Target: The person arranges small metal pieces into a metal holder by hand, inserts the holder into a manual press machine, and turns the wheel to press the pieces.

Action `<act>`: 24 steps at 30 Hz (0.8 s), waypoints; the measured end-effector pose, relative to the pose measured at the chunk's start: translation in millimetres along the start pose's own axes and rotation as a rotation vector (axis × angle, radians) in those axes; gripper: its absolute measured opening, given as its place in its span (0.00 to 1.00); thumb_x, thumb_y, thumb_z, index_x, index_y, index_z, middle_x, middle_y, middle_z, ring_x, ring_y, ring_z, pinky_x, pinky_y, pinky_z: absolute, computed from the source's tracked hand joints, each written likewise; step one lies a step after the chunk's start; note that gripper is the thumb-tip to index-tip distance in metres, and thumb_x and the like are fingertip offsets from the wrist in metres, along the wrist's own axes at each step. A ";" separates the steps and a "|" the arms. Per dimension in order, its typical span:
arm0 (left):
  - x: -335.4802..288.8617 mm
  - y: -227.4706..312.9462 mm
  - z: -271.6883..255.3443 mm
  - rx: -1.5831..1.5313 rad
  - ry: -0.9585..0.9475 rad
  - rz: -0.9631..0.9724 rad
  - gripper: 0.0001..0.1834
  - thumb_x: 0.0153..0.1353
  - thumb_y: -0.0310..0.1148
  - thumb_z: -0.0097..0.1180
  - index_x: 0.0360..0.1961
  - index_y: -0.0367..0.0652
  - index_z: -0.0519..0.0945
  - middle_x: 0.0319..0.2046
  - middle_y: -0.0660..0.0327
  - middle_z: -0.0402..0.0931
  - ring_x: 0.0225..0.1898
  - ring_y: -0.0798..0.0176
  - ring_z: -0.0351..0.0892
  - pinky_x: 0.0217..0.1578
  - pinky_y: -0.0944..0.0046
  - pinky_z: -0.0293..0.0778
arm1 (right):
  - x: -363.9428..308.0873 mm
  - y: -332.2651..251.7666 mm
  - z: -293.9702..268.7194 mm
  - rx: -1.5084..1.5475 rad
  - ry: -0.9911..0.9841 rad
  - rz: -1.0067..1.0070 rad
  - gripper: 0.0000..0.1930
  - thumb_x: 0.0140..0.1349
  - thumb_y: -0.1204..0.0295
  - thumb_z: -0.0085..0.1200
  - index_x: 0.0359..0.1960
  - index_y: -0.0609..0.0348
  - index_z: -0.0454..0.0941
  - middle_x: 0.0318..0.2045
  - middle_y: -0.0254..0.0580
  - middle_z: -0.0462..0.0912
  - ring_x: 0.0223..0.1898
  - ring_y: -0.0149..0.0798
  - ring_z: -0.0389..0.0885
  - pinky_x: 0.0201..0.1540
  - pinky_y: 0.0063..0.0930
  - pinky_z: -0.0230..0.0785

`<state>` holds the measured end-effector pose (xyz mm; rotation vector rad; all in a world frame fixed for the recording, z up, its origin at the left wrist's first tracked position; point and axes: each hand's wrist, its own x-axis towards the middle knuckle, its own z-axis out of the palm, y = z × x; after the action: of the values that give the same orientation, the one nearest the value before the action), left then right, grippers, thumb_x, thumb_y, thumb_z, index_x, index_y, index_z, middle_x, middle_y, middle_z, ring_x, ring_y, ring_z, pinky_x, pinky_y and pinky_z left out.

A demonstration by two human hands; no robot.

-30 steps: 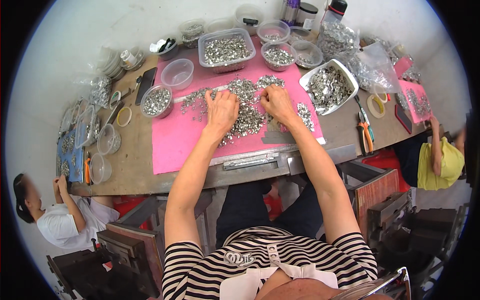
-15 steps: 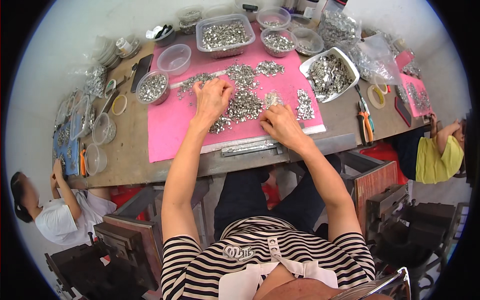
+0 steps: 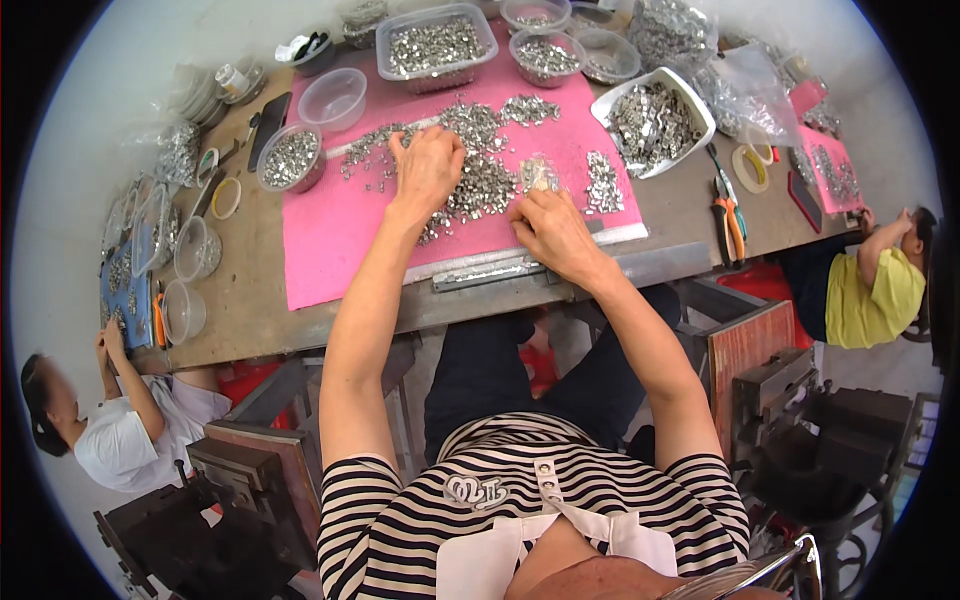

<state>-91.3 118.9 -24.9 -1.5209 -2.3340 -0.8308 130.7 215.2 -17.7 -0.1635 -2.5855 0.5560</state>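
Small shiny metal pieces [image 3: 485, 185] lie heaped on a pink mat [image 3: 330, 250]. Over the left part of the heap, my left hand [image 3: 428, 168] is bent downward, its fingertips among the pieces and mostly hidden. My right hand [image 3: 555, 235] rests low on the mat, to the right of the heap, with fingers curled together; whatever they pinch is too small to make out. Just beyond it sits a small pale pile of pieces [image 3: 538, 172]. Farther right is another small metal pile [image 3: 603, 184].
Metal pieces fill a round tub [image 3: 292, 158], a rectangular tub [image 3: 436, 45] and a white tray [image 3: 655, 125]. An empty clear bowl [image 3: 332, 98] stands behind. Orange-handled pliers [image 3: 728, 225] and tape rolls [image 3: 750, 168] lie right. A metal bar [image 3: 490, 274] lines the front edge. People sit at both sides.
The whole view has tilted a little, so the table sits higher in the picture. My left hand has shifted slightly rightward over the heap. The right hand stays at nearly the same place.
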 end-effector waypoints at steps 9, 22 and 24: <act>-71.0 61.3 -47.1 -0.168 -0.167 0.102 0.03 0.60 0.32 0.63 0.33 0.47 0.83 0.30 0.63 0.77 0.38 0.59 0.78 0.57 0.47 0.59 | -8.5 4.3 -1.3 -0.085 0.047 0.037 0.06 0.59 0.72 0.65 0.32 0.59 0.81 0.31 0.44 0.79 0.36 0.51 0.79 0.43 0.44 0.65; -96.3 70.9 -34.9 -0.199 -0.107 0.074 0.03 0.61 0.29 0.64 0.36 0.44 0.83 0.32 0.62 0.77 0.41 0.58 0.77 0.55 0.51 0.60 | -46.3 -37.2 -23.2 0.555 0.043 0.339 0.04 0.62 0.77 0.61 0.36 0.65 0.81 0.37 0.44 0.84 0.42 0.45 0.83 0.47 0.36 0.72; -97.9 73.8 -35.8 -0.271 -0.120 0.048 0.03 0.62 0.28 0.62 0.36 0.43 0.82 0.32 0.61 0.77 0.41 0.57 0.76 0.54 0.51 0.60 | -50.1 -35.6 -19.0 0.543 0.048 0.314 0.04 0.62 0.78 0.62 0.37 0.65 0.81 0.38 0.43 0.84 0.42 0.41 0.83 0.47 0.33 0.72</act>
<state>13.2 45.7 -18.6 -1.7715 -2.3327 -1.1100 183.2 178.9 -9.6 -0.3918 -2.2749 1.3214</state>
